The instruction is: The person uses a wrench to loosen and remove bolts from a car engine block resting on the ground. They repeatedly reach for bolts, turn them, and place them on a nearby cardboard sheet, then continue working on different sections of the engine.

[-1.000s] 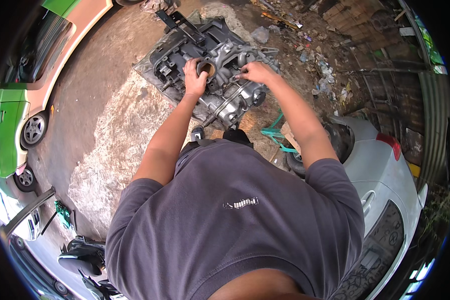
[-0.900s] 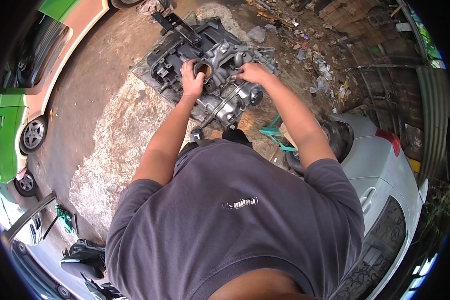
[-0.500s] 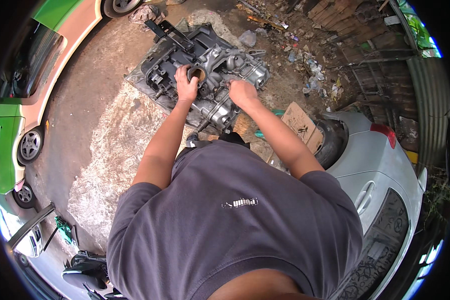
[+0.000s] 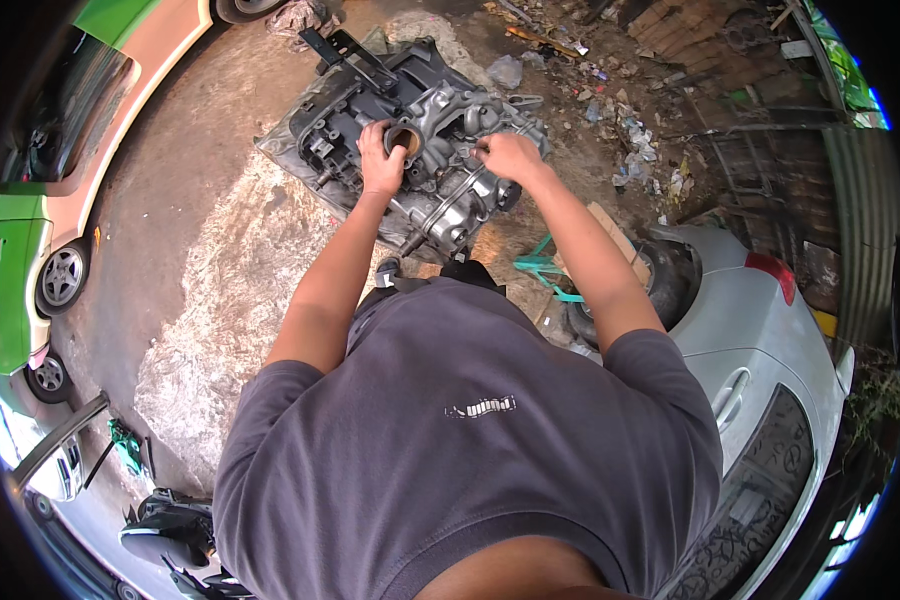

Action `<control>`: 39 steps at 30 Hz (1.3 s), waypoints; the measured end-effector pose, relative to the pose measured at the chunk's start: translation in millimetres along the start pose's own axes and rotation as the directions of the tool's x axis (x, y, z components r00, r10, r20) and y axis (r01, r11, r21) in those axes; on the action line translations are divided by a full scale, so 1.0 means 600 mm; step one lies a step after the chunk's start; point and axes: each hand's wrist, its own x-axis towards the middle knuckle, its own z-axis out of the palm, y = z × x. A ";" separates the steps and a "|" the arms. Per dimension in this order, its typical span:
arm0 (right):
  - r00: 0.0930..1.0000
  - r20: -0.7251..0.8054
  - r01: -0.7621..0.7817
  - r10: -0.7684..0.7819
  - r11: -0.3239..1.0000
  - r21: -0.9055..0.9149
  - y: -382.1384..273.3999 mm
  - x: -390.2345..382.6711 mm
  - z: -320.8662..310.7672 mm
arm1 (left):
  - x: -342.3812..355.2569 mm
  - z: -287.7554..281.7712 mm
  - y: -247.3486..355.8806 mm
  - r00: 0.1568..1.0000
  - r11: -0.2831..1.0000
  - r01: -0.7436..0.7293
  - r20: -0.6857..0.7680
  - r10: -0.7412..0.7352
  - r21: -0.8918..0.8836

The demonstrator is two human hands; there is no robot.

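Observation:
A grey metal engine assembly (image 4: 445, 215) lies on a dirty sheet (image 4: 275, 147) on the ground in front of me, with a black metal bracket (image 4: 340, 55) at its far end. My left hand (image 4: 380, 162) grips the rim of a round port (image 4: 402, 138) on the engine, thumb at its opening and fingers along its left side. Just right of that port, my right hand (image 4: 510, 155) has its fingers pinched together against the engine's cast pipes; whatever sits between the fingertips is too small to make out.
A green and pink vehicle (image 4: 20, 300) stands at left. A silver car (image 4: 760, 330) is close at right, beside cardboard (image 4: 610, 230), a green metal frame (image 4: 540, 265) and a tire. Litter (image 4: 635, 150) lies before a corrugated metal wall (image 4: 860, 240). A black motorbike (image 4: 165, 530) is at lower left.
Since half a second ago my right hand has lifted and shifted up and right along the engine. My left hand stays on the port. The whole view has shifted slightly.

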 end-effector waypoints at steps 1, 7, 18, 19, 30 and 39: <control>0.999 0.019 0.044 -0.044 0.999 0.002 0.006 0.010 -0.003 | 0.000 -0.001 0.001 1.000 1.000 0.016 0.011 -0.016 -0.003; 0.968 0.165 0.193 -0.189 0.981 -0.005 0.018 0.042 -0.022 | 0.001 -0.004 0.007 1.000 1.000 0.016 0.012 -0.016 0.000; 0.985 0.119 0.127 -0.127 0.992 0.008 0.012 0.038 0.007 | 0.000 0.000 0.007 1.000 1.000 -0.004 -0.020 0.004 -0.007; 0.992 0.098 0.071 -0.073 0.997 0.024 0.007 0.026 0.015 | -0.001 0.000 0.006 1.000 1.000 0.003 -0.021 -0.003 -0.006; 0.970 0.012 -0.238 0.241 0.947 0.217 -0.032 -0.047 0.051 | 0.002 -0.003 0.001 1.000 0.999 -0.020 0.000 0.020 0.041; 0.999 0.044 0.027 -0.029 0.998 0.060 0.018 0.007 0.002 | -0.001 -0.002 -0.001 1.000 1.000 0.005 0.006 -0.005 0.013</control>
